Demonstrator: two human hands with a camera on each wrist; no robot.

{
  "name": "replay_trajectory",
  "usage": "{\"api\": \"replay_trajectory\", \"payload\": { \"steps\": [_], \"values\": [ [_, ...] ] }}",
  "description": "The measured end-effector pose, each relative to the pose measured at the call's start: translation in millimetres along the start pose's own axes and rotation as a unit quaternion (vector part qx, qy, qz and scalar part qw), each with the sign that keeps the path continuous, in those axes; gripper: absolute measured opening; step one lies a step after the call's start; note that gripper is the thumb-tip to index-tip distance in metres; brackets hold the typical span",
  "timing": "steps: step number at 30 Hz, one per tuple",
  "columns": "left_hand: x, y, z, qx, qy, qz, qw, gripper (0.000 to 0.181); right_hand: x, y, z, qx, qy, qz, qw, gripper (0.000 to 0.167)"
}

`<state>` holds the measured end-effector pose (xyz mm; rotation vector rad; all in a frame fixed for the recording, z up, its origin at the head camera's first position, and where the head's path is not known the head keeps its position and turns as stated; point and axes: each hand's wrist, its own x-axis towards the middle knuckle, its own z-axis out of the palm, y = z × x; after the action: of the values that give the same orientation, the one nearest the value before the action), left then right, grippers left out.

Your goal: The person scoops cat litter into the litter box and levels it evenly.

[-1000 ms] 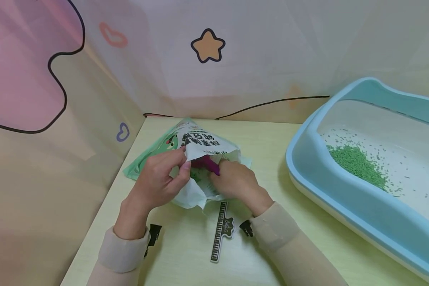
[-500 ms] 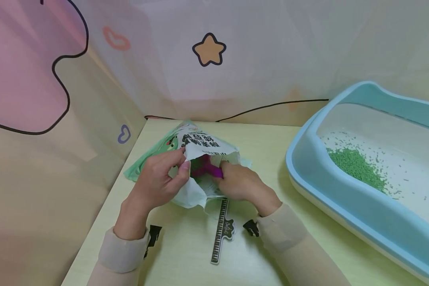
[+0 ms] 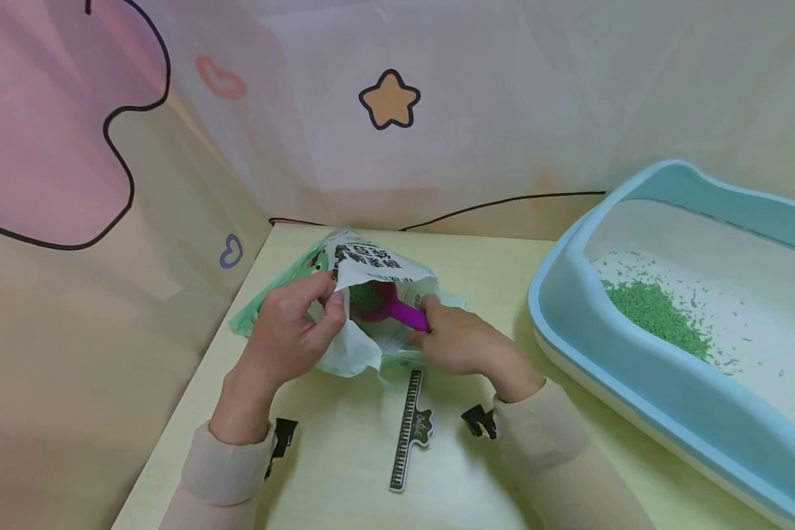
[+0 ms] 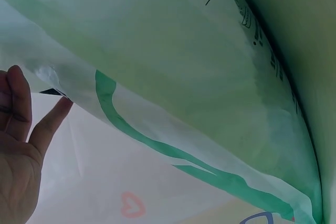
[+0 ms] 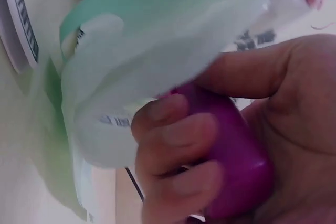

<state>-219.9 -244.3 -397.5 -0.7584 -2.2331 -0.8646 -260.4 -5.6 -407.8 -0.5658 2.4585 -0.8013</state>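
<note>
A green and white bag [image 3: 397, 266] of green pellets lies on the table with its mouth facing me. My left hand [image 3: 291, 324] pinches the upper edge of that mouth between thumb and fingers, lifting it. In my right hand [image 3: 467, 338] is a purple scoop [image 3: 407, 315], its handle gripped by curled fingers, as the right wrist view also shows. Green pellets [image 3: 366, 296] fill the scoop's bowl, which sits just inside the bag's mouth. The bag's upper edge partly covers the bowl.
A blue and white litter box [image 3: 570, 294] stands at the right, with a heap of green pellets [image 3: 659, 316] inside. A black and white ruler-shaped clip [image 3: 407, 434] lies in front of the bag. A patterned curtain [image 3: 477, 110] hangs behind the table.
My right hand has drawn the scoop back and to the right, so its pellet-filled bowl now shows at the bag's mouth. My left hand has stayed at the bag's edge.
</note>
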Motion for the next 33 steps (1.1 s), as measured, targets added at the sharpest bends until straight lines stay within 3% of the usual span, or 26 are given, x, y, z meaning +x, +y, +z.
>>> {"api": "replay_trajectory", "payload": {
  "steps": [6,18,33],
  "values": [
    [-1.0,-0.4,0.1,0.009,-0.004,-0.016,0.9998,0.018,-0.8,8.7,-7.1,0.010,-0.008,-0.006,0.9999,0.026],
    [-1.0,-0.9,1.6,0.006,-0.002,-0.015,0.9999,0.019,4.8,11.6,-9.1,-0.035,0.047,-0.005,0.9983,0.027],
    [-1.8,-1.4,2.1,0.007,-0.002,-0.010,0.9999,0.018,7.4,21.2,-7.3,0.055,-0.019,0.004,0.9983,0.025]
  ]
}}
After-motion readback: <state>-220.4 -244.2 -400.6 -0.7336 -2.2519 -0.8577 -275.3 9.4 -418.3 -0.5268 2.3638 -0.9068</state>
